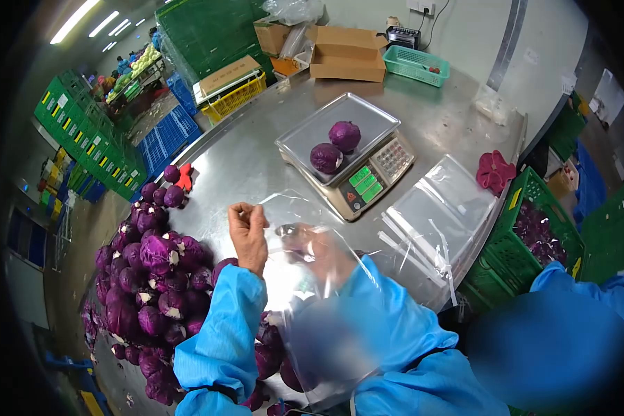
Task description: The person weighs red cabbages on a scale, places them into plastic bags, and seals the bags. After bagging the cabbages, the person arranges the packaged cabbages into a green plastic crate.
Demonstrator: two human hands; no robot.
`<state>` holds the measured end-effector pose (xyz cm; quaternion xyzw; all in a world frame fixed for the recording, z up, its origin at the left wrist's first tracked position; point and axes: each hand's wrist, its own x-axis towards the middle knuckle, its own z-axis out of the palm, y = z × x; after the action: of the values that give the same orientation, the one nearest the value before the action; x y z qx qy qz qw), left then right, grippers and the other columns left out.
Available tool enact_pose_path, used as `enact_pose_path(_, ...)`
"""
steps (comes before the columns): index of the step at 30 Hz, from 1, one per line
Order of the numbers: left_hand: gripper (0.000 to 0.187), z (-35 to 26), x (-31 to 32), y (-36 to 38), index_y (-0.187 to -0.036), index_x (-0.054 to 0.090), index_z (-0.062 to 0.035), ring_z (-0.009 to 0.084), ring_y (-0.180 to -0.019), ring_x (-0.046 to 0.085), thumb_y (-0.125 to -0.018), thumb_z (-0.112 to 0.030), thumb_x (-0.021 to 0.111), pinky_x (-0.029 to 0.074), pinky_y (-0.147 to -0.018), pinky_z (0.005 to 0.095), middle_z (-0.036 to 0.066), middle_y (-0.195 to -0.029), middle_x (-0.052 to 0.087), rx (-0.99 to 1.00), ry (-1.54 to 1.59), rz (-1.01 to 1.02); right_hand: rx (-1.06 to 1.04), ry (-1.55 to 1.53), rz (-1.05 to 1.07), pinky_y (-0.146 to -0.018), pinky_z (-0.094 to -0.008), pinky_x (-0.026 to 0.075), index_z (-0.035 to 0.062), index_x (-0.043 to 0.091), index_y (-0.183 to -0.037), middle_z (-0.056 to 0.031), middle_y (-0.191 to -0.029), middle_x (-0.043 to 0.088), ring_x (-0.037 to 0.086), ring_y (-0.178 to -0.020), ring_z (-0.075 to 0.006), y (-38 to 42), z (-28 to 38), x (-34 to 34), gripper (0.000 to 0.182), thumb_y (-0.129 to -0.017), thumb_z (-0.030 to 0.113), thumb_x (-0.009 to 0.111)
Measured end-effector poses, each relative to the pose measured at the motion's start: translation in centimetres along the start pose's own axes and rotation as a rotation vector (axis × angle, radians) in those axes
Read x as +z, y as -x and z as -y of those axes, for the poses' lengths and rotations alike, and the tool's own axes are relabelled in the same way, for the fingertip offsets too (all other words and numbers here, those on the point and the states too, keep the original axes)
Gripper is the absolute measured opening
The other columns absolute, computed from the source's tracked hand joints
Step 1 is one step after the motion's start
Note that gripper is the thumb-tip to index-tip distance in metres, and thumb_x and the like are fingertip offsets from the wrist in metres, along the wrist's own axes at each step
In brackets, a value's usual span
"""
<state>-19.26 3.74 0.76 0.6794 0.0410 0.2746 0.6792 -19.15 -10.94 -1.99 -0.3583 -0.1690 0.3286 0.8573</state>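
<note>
A clear plastic bag (295, 291) hangs in front of me, its upper edge curving beside the scale. My left hand (248, 236) has its fingers curled together at the bag's upper left edge. Through the film shows my right hand (319, 251), smeared by motion, so I cannot tell how its fingers are set. Beyond both hands, two purple cabbages, one nearer (326, 158) and one farther (344, 136), sit on the steel pan of a digital scale (301, 135) with a green lit display. A large heap of purple cabbages (159, 254) lies left of my left hand.
Flat clear bags (444, 204) lie right of the scale, near a dark pink object (496, 172). A green crate (513, 243) with wrapped purple cabbages stands at the right, beside a person in blue (555, 347). A cardboard box (347, 59) and a mint basket (416, 66) are at the back.
</note>
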Motion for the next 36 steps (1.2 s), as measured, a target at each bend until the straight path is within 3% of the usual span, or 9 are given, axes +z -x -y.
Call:
enact_pose_path(3, 0.032, 1.4, 1.5, 0.2, -0.112, 0.044, -0.0046, 0.0059, -0.066, 0.045, -0.087, -0.012, 0.061, 0.034, -0.056, 0.0198, -0.002, -0.073, 0.049, -0.036, -0.043, 0.043, 0.177, 0.061, -0.130, -0.075, -0.0269, 0.048, 0.0047, 0.052, -0.119, -0.0042, -0.103, 0.059, 0.057, -0.087, -0.0121, 1.3, 2.1, -3.6, 0.036, -0.090, 0.026, 0.056)
enact_pose_path(4, 0.038, 1.2, 2.0, 0.1, -0.117, 0.042, -0.0038, 0.0056, -0.064, 0.043, -0.086, -0.012, 0.062, 0.033, -0.055, 0.0202, -0.002, -0.072, 0.047, -0.136, -0.013, 0.091, 0.024, 0.409, -0.052, -0.071, -0.0250, 0.048, 0.0057, 0.054, -0.116, -0.0023, -0.097, 0.060, 0.056, -0.082, -0.0103, 1.8, 3.5, -4.6, 0.033, -0.089, 0.023, 0.058)
enact_pose_path(9, 0.044, 2.4, 4.2, -3.4, -0.121, 0.047, 0.0001, 0.0047, -0.056, 0.037, -0.083, -0.015, 0.065, 0.031, -0.051, 0.0222, -0.004, -0.070, 0.043, -0.848, 0.208, 0.441, -0.043, 0.404, -0.514, -0.060, -0.0220, 0.045, 0.0092, 0.059, -0.100, -0.0011, -0.082, 0.060, 0.055, -0.069, -0.0087, -1.9, 9.9, -10.7, 0.015, -0.088, 0.018, 0.059)
enact_pose_path(14, 0.034, 10.0, 10.7, -10.4, -0.105, 0.057, 0.0053, 0.0162, -0.068, 0.053, -0.079, -0.014, 0.068, 0.043, -0.062, 0.0283, 0.008, -0.085, 0.058, -0.512, 0.015, 0.188, -0.277, 1.129, -0.860, -0.066, -0.0304, 0.047, 0.0066, 0.059, -0.099, -0.0080, -0.089, 0.061, 0.058, -0.074, -0.0185, -11.9, 15.5, -16.0, 0.017, -0.088, 0.019, 0.056)
enact_pose_path(16, 0.037, 14.9, 13.1, -12.9, -0.104, 0.057, 0.0061, 0.0265, -0.087, 0.057, -0.080, -0.020, 0.066, 0.045, -0.078, 0.0368, 0.018, -0.098, 0.059, -0.154, -0.336, -0.020, -0.286, 1.253, -0.923, -0.069, -0.0330, 0.046, 0.0059, 0.059, -0.099, -0.0105, -0.091, 0.061, 0.058, -0.076, -0.0218, -16.4, 15.6, -19.6, 0.018, -0.087, 0.019, 0.056)
enact_pose_path(19, 0.041, 16.5, 13.6, -14.9, -0.106, 0.056, 0.0033, 0.0307, -0.101, 0.051, -0.086, -0.032, 0.055, 0.039, -0.091, 0.0414, 0.023, -0.106, 0.055, -0.105, -0.708, 0.054, -0.312, 1.324, -1.034, -0.073, -0.0369, 0.046, 0.0050, 0.059, -0.100, -0.0141, -0.094, 0.061, 0.058, -0.081, -0.0267, -20.8, 14.0, -24.1, 0.021, -0.085, 0.019, 0.056)
enact_pose_path(23, 0.026, 17.2, 14.5, -15.1, -0.108, 0.045, -0.0038, 0.0183, -0.082, 0.059, -0.089, -0.019, 0.055, 0.051, -0.068, 0.0312, 0.008, -0.091, 0.055, -0.339, 0.170, 0.007, -0.473, 1.207, -1.102, -0.079, -0.0422, 0.045, 0.0037, 0.060, -0.100, -0.0189, -0.097, 0.061, 0.058, -0.086, -0.0334, -21.5, 10.6, -26.6, 0.024, -0.083, 0.019, 0.056)
enact_pose_path(27, 0.029, 16.7, 14.1, -15.8, -0.109, 0.044, -0.0032, 0.0206, -0.083, 0.061, -0.089, -0.019, 0.057, 0.052, -0.070, 0.0321, 0.010, -0.096, 0.058, -0.273, 0.191, -0.155, -0.605, 1.131, -1.024, -0.085, -0.0474, 0.044, 0.0024, 0.060, -0.101, -0.0238, -0.101, 0.060, 0.058, -0.092, -0.0400, -21.8, 9.5, -27.1, 0.027, -0.081, 0.020, 0.056)
enact_pose_path(36, 0.015, 17.4, 12.7, -15.4, -0.094, 0.052, -0.0052, 0.0078, -0.075, 0.051, -0.088, -0.017, 0.059, 0.040, -0.066, 0.0206, 0.002, -0.084, 0.054, -0.202, -0.024, 0.021, -0.417, 1.049, -1.215, -0.081, -0.0413, 0.043, 0.0064, 0.059, -0.102, -0.0182, -0.094, 0.059, 0.056, -0.087, -0.0333, -20.2, 9.7, -25.2, 0.026, -0.085, 0.026, 0.054)
